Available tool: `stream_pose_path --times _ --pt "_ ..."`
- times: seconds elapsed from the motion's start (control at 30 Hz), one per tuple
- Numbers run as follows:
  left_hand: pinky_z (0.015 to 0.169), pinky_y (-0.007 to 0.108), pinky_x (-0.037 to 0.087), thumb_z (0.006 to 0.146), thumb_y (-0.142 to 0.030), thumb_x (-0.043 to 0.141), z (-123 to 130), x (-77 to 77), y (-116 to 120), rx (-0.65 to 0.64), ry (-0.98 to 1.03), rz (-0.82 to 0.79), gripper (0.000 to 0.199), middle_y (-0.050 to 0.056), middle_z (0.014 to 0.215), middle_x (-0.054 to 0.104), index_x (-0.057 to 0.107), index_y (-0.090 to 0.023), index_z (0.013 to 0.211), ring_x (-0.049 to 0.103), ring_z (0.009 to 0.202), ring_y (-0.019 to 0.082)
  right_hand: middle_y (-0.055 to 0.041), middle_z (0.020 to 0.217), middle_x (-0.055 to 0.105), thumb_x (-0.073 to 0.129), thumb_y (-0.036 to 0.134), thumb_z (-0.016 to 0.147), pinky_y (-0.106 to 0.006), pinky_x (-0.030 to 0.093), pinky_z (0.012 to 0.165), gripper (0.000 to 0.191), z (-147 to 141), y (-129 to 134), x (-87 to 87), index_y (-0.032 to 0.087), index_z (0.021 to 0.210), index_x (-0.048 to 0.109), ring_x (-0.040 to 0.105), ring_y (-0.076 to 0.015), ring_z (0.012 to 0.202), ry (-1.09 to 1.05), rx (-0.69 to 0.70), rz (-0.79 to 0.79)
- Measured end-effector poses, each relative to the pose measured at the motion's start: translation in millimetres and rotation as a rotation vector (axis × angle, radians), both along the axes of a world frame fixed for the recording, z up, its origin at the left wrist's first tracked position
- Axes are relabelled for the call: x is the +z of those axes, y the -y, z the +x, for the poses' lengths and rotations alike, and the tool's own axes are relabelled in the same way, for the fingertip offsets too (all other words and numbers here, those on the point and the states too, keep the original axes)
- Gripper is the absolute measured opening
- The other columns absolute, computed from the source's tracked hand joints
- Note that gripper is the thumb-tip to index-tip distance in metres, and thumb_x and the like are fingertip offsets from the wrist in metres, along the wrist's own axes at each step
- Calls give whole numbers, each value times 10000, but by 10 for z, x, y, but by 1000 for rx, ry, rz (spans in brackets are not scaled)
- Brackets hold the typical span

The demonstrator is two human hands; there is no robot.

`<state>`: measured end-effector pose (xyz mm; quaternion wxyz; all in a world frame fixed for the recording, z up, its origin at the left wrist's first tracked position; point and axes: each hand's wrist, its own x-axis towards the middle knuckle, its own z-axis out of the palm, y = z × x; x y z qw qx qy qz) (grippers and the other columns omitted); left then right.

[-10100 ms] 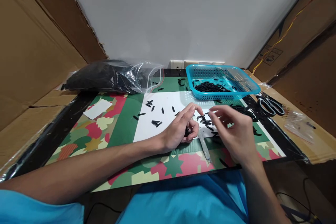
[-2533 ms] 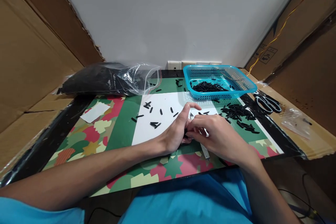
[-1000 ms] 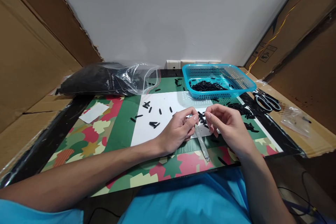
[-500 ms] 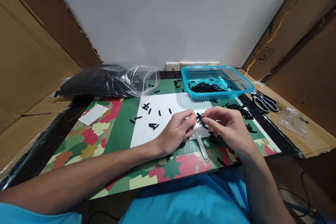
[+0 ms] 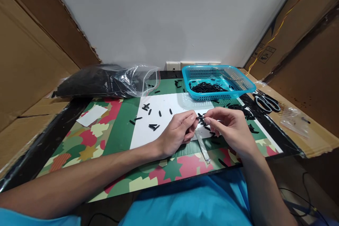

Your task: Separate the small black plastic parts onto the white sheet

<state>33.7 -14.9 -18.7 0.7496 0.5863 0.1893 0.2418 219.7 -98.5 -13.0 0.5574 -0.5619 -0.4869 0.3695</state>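
Note:
My left hand point(image 5: 182, 127) is closed, thumb over curled fingers, above the white sheet point(image 5: 169, 100). My right hand point(image 5: 229, 125) pinches with thumb and forefinger just to its right. A slim black piece point(image 5: 200, 117) spans the small gap between the two sets of fingertips, an end at each hand. Beneath and around them lie loose black pieces point(image 5: 212, 133) of the same slender shape. A narrow strip wrapped in clear plastic point(image 5: 203, 150) slants down from below my left hand; whether that hand grips its upper end is hidden.
A blue basket point(image 5: 219, 96) with a heap of black pieces stands at the back. Left of it lies a plastic bag point(image 5: 106, 83) full of dark contents. Scissors point(image 5: 267, 103) and a small clear bag point(image 5: 295, 123) lie right. Several black pieces point(image 5: 153, 126) dot the sheet; cardboard walls flank both sides.
The black piece between my fingertips now lies level and shows more clearly across the gap. My hands have hardly moved; the view has shifted slightly.

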Motion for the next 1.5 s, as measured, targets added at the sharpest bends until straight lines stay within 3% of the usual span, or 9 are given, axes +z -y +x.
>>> stream_pose_path --times 0.3,0.5,0.57,0.67,0.73,0.9,1.07,1.27,1.5 --pt "435 185 261 1049 -578 591 3 7 1 13 -16 33 435 -95 546 407 534 -196 849 300 444 58 -30 724 697 844 560 898 -286 441 522 369 -29 27 47 195 872 795 567 -152 585 61 23 17" --pt "419 176 276 1083 -603 461 -25 -3 -9 -15 -66 43 401 -112 460 409 527 -222 975 271 393 79 -22 738 711 728 319 972 -295 443 582 197 213 -207 398 206 811 748 619 -168 662 539 144 63" --pt "408 167 274 1090 -604 427 -37 11 -9 -21 -74 29 376 -117 450 427 505 -240 1037 265 379 85 -31 750 728 701 252 961 -318 429 614 182 331 -370 483 209 789 741 628 -178 676 742 16 107" --pt "396 150 265 1085 -626 399 -42 33 -11 -28 -59 2 367 -121 464 453 466 -266 1087 254 374 86 -46 766 737 690 240 972 -344 372 634 100 442 -558 503 219 913 768 613 -200 677 974 -321 100" --pt "393 144 271 1079 -651 376 -38 39 -13 -38 -49 -17 382 -123 477 463 450 -278 1103 251 372 86 -41 759 737 685 239 980 -346 360 638 95 440 -582 473 226 946 773 600 -197 657 1011 -365 87" --pt "400 145 282 1077 -691 339 -24 9 -14 -39 -69 -48 411 -124 502 468 432 -297 1145 281 376 91 -27 787 746 657 311 1046 -320 410 639 193 182 -326 418 226 900 750 608 -173 655 801 -29 184" --pt "414 161 295 1055 -763 366 -18 -33 -14 -11 -51 -71 488 -97 572 503 426 -296 1183 327 429 95 20 788 763 672 236 1058 -296 403 654 164 -178 -86 362 249 928 770 647 -155 671 726 390 76" --pt "422 164 310 1078 -707 342 -6 -32 2 -8 -53 -8 439 -97 574 489 443 -286 1152 349 462 107 -27 923 808 592 117 1046 -321 369 679 202 -346 5 274 233 969 739 729 -215 799 967 302 -2" --pt "421 163 298 1079 -693 344 -8 -67 -1 -52 -68 -29 443 -94 586 480 469 -270 1118 300 463 94 -23 907 793 627 135 1046 -321 361 667 202 -383 31 227 235 893 712 715 -205 774 906 307 -37"
